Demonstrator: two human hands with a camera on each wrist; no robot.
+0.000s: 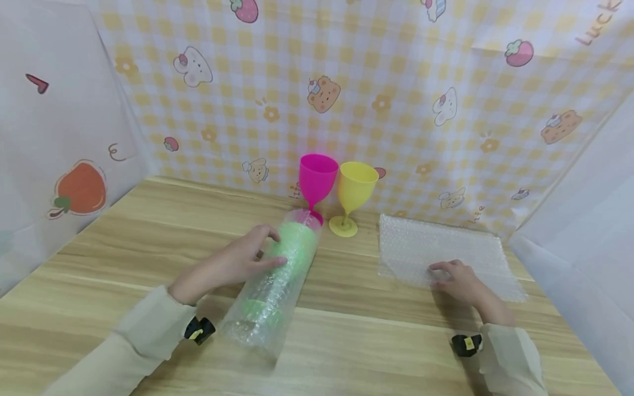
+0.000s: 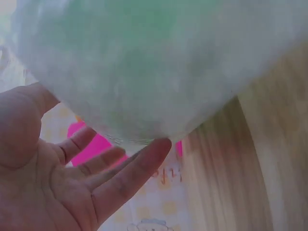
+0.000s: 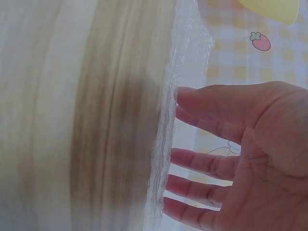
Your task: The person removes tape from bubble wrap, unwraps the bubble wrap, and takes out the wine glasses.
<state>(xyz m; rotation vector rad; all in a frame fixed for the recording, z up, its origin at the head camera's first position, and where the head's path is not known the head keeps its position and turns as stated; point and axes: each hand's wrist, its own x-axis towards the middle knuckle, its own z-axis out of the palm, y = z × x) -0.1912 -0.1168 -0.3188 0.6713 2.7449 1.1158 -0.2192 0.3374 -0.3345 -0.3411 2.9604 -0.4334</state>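
A green goblet-like item, rolled up in clear bubble wrap [image 1: 292, 264], lies slantwise on the table, its outline blurred by the wrap. My left hand [image 1: 252, 254] is at its upper left side, thumb and fingers spread loosely about it. In the left wrist view, fairly straight fingers [image 2: 139, 173] touch or nearly touch the wrap. A flat bubble wrap sheet [image 1: 421, 239] lies to the right. At its near edge is my right hand [image 1: 460, 283]. The right wrist view shows fingertips [image 3: 180, 156] along that edge; a firm pinch is not visible.
A pink goblet [image 1: 317, 176] stands behind the roll's far end, which partly hides its foot. Close on its right stands a yellow goblet [image 1: 356, 184]. A patterned checked cloth [image 1: 277, 82] hangs along the back of the wooden table [image 1: 342, 352].
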